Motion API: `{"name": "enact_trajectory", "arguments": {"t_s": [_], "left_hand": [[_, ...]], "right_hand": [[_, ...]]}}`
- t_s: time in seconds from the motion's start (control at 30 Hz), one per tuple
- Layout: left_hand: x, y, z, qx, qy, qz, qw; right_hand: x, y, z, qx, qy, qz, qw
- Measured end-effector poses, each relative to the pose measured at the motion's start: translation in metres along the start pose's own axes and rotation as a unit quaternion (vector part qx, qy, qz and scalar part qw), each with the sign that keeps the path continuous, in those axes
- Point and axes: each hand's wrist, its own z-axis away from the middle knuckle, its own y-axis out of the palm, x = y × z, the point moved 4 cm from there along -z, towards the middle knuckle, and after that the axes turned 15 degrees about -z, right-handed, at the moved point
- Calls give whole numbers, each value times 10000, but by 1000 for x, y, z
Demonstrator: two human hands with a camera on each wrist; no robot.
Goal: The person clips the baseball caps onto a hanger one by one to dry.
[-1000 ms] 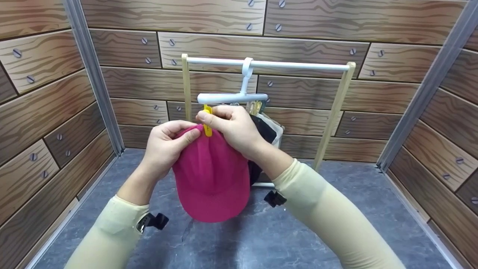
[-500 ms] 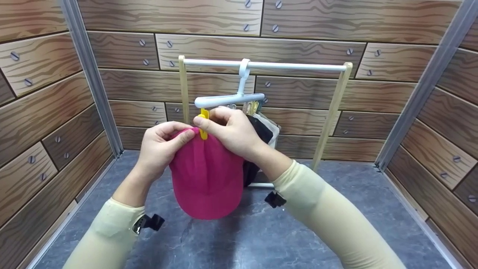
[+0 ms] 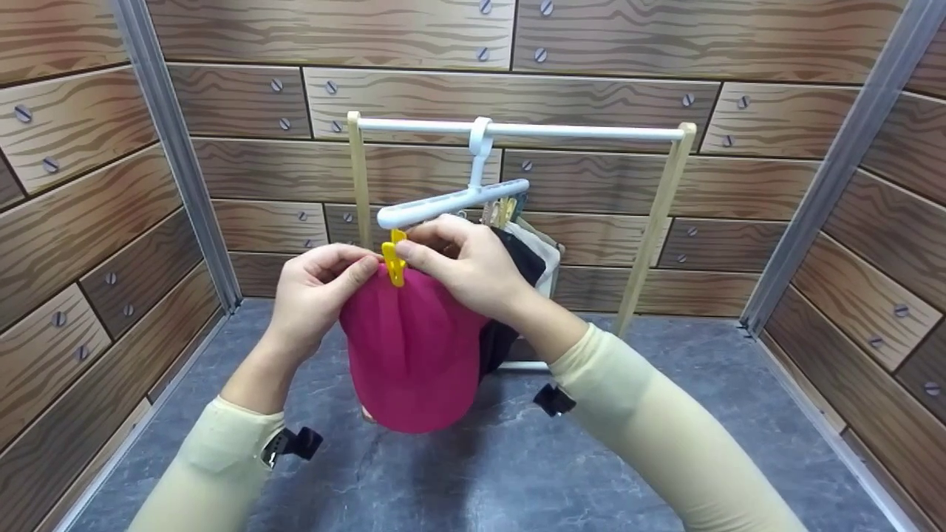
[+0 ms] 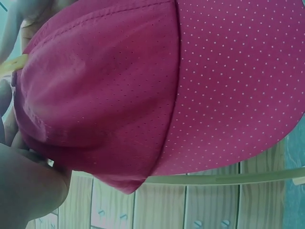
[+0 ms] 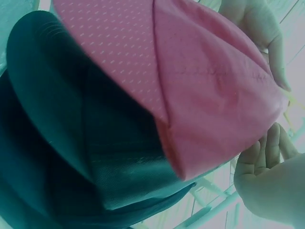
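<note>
A crimson cap (image 3: 414, 347) hangs brim down in front of the rack, its underside with white dots facing the left wrist view. My left hand (image 3: 310, 292) pinches the cap's crown at the upper left. A yellow clip (image 3: 393, 264) sits over the crown's top edge, below the left end of a pale blue hanger (image 3: 436, 207). My right hand (image 3: 465, 262) has its thumb against the clip and its fingers behind; the cap and thumb partly hide that grip. In the right wrist view, a dark cap (image 5: 128, 157) hangs close beside the crimson one.
The hanger hooks over the white bar (image 3: 584, 131) of a rack with wooden posts (image 3: 658, 229). More clips (image 3: 500, 213) and a whitish item (image 3: 543, 255) hang behind my right hand. Wood-patterned walls (image 3: 591, 44) enclose a grey floor (image 3: 658, 443).
The hanger has tilted, its left end lower and its right end slightly higher. The clip has turned and shows more of its face, with my right thumb now at its edge.
</note>
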Motion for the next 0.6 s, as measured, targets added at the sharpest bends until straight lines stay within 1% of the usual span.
{"name": "enact_trajectory", "arguments": {"t_s": [0.13, 0.27, 0.43, 0.6], "left_hand": [[2, 1, 1, -77, -18, -163, 9998], [6, 1, 3, -192, -17, -371, 9991], [17, 1, 7, -216, -10, -813, 9965], [30, -1, 15, -151, 28, -1270, 9918]], "right_hand": [[-10, -9, 7, -90, -110, 130, 9998], [-21, -18, 15, -208, -312, 338, 9987], [-34, -30, 27, -230, -630, 802, 9945], [-44, -42, 39, -237, -700, 1008, 9922]]}}
